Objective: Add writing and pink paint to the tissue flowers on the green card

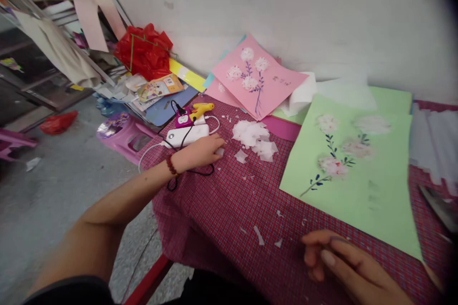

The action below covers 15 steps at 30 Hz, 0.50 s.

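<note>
My left hand [202, 151], with a beaded bracelet on its wrist, reaches across the checked tablecloth [214, 205]. Its fingers are pinched together, and a small piece of white paper [220, 151] shows at the tips. Just right of it lies a loose pile of thin white paper pieces [252, 136]. At the lower right, my right hand [343, 259] is above the cloth with its fingers loosely bent and apart, holding nothing that I can see. Beyond it lies a green sheet [386, 171] bearing white and pinkish flowers on dark leafy stems.
A white power bank [188, 136], a purple socket block [183, 118] and a yellow glue gun [201, 110] with cables crowd the left edge. A pink flower sheet [272, 86] leans at the wall. Scissors [438, 207] lie far right. A purple stool [123, 133] stands left.
</note>
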### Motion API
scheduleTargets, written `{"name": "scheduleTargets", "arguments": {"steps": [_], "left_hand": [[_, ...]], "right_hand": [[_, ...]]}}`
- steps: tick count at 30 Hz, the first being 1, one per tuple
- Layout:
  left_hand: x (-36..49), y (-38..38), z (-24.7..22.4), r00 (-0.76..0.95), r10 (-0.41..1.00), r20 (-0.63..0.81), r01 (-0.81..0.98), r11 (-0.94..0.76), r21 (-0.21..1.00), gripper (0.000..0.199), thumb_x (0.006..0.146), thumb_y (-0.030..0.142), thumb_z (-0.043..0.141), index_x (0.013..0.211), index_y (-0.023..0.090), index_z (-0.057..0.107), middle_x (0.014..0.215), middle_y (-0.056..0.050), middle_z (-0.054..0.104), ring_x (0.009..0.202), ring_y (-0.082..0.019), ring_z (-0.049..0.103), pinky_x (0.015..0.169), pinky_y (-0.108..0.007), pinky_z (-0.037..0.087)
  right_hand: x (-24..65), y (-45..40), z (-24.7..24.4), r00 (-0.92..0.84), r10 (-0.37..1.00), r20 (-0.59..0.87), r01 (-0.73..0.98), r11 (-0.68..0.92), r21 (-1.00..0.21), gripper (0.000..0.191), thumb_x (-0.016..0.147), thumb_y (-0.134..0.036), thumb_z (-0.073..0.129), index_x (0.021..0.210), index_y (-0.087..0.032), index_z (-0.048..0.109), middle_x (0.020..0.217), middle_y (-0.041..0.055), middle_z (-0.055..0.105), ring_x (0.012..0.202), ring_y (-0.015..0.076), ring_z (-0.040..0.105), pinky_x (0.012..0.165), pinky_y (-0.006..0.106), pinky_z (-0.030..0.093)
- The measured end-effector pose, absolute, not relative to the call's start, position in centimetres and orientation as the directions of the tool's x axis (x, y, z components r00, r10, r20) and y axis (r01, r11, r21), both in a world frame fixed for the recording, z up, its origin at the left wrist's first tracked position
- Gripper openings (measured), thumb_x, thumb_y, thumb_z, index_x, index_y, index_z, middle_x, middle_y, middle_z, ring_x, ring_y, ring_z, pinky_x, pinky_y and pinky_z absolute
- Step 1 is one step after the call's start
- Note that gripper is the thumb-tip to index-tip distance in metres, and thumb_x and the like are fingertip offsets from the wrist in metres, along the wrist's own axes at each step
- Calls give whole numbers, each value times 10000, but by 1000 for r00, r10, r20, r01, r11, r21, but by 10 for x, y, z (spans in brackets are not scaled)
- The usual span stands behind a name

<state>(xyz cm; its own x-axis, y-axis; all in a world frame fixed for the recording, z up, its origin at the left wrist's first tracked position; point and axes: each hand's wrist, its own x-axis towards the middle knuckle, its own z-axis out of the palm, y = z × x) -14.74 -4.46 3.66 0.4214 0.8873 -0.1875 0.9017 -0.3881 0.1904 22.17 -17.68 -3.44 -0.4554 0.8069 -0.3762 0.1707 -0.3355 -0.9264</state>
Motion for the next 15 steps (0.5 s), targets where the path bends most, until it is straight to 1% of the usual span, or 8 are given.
{"name": "scheduleTargets", "arguments": {"steps": [2, 4, 6, 9, 12, 13, 15], "left_hand": [[-147, -45, 30, 408, 895, -182, 902, -365, 229, 115, 783, 148, 472, 759, 172, 582, 749, -31, 621, 684, -166, 561, 667, -280, 426], [-143, -40, 30, 421, 889, -178, 890, -367, 272, 134, 776, 149, 457, 676, 182, 540, 624, 3, 570, 577, -141, 515, 575, -255, 380], [-135, -31, 36, 431, 888, -160, 876, -369, 311, 131, 774, 170, 466, 661, 182, 531, 586, 19, 551, 538, -125, 493, 540, -241, 348], [-118, -12, 49, 416, 903, -101, 869, -363, 336, 106, 759, 192, 494, 676, 175, 558, 590, 22, 564, 541, -117, 499, 541, -234, 342], [-97, 12, 52, 403, 914, -32, 867, -371, 334, 116, 757, 190, 503, 724, 163, 612, 659, -8, 624, 609, -137, 556, 580, -242, 392], [-92, 19, 51, 407, 913, -10, 865, -382, 327, 145, 764, 188, 504, 796, 155, 641, 736, -28, 662, 666, -152, 588, 620, -251, 426], [-87, 30, 46, 450, 892, 41, 853, -443, 276, 293, 776, 179, 513, 1030, 135, 652, 983, -85, 700, 870, -198, 630, 772, -299, 481]], "right_hand": [[217, -175, -24, -484, 801, -353, 160, -315, -935, 334, 930, -487, 499, 1008, -217, 681, 827, 58, 654, 713, 176, 619, 716, 329, 528], [213, -173, -15, -512, 795, -326, 137, -298, -945, 317, 932, -465, 503, 1005, -200, 661, 822, 47, 642, 711, 161, 613, 705, 313, 520], [210, -171, -10, -525, 795, -305, 109, -292, -950, 298, 941, -437, 500, 1018, -186, 642, 835, 40, 631, 722, 147, 610, 704, 297, 509], [209, -171, -9, -533, 796, -287, 57, -304, -951, 259, 956, -390, 495, 1036, -181, 625, 867, 31, 620, 730, 125, 607, 714, 279, 494], [209, -172, -9, -542, 794, -273, 28, -308, -951, 250, 954, -384, 503, 1037, -180, 621, 868, 31, 617, 723, 121, 605, 708, 276, 490], [209, -172, -9, -544, 794, -272, 32, -304, -952, 254, 953, -390, 505, 1034, -180, 622, 863, 32, 617, 723, 123, 604, 707, 278, 491], [209, -173, -9, -539, 797, -273, 47, -295, -954, 260, 954, -398, 501, 1028, -183, 628, 856, 34, 619, 725, 128, 605, 703, 280, 492]]}}
